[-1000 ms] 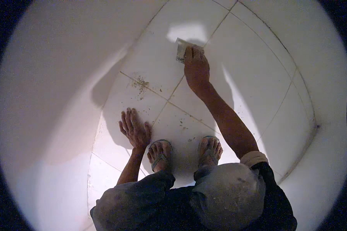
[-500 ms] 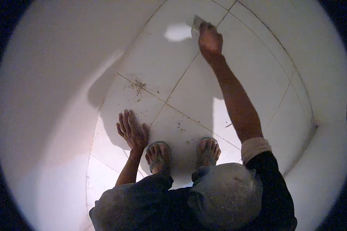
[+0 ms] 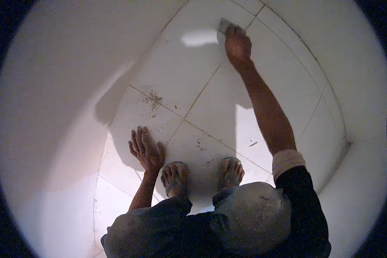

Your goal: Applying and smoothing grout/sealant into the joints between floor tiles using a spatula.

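My right arm reaches far out over the white tiled floor. My right hand is closed round a small flat scraper; its pale blade sticks out past the fingers at the upper left, close to a grout line. Most of its handle is hidden by the hand. Nearer to me on the left, my left hand lies with its fingers spread on a tile, holding nothing. Just beyond it, crumbly grey-brown debris is scattered over a grout line.
My sandalled feet stand at the near middle, beside small loose crumbs. A dark chip lies right of them. White walls rise at the left and right. My shadow covers part of the floor.
My right hand has shifted slightly to the right with the scraper. The left hand keeps its place on the tile. The whole view has tilted a little.
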